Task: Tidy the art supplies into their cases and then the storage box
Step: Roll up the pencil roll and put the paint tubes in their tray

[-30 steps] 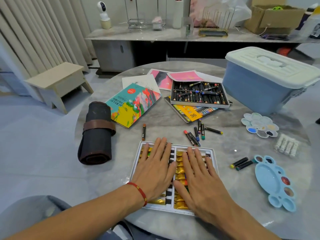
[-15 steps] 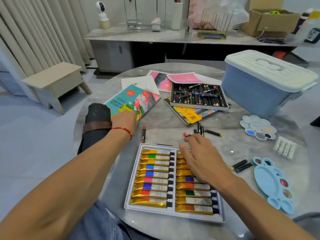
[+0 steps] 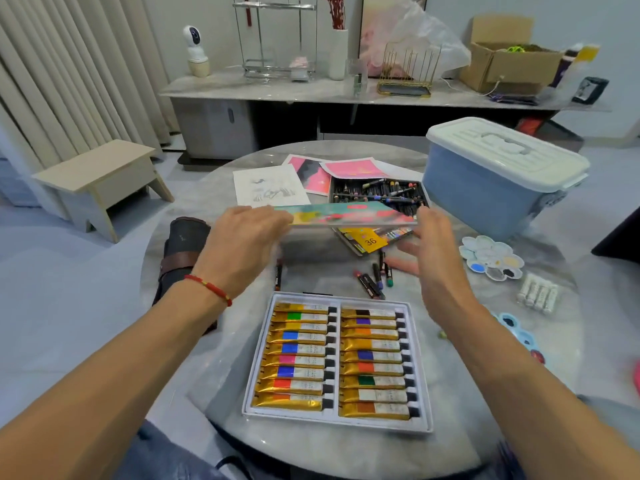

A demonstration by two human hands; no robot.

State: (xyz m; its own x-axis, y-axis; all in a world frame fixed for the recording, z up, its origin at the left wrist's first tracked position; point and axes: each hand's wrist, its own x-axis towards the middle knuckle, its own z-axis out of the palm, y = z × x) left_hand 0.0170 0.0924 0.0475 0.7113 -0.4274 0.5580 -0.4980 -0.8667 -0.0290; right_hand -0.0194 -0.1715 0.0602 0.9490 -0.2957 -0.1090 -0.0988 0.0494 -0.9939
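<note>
A round grey marble surface [image 3: 311, 452] fills the middle of the room. At its far right stands a blue storage box [image 3: 485, 192] with its white lid shut. Near the front edge lies an open white tray of paint tubes [image 3: 341, 362], two columns of gold tubes lying flat, uncovered.

Above the surface, beyond that tray, a person holds the colourful paint case lid [image 3: 349, 215] level in the air, seen almost edge-on. The left hand [image 3: 242, 244] has its grip curled round the lid's left end, a red cord bracelet on the wrist. The right hand [image 3: 433, 251] is at the lid's right end with fingers bent around the corner, though whether they actually clasp it is hard to tell from here.

At the left lies a dark rolled brush case [image 3: 183, 247] with a brown strap. Behind the lid sits an open tray of oil pastels [image 3: 377, 194], with its yellow-marked lid [image 3: 370, 239] lying flat in front of it. Sheets of artwork [image 3: 311, 174], pink and sketched, lie at the far side.

At the right edge are a white flower palette [image 3: 491, 258] stained with paint, part of a blue palette [image 3: 519, 334], and a packet of small white sticks [image 3: 538, 296]. A few loose pastels [image 3: 375, 275] lie scattered between the two trays.
</note>
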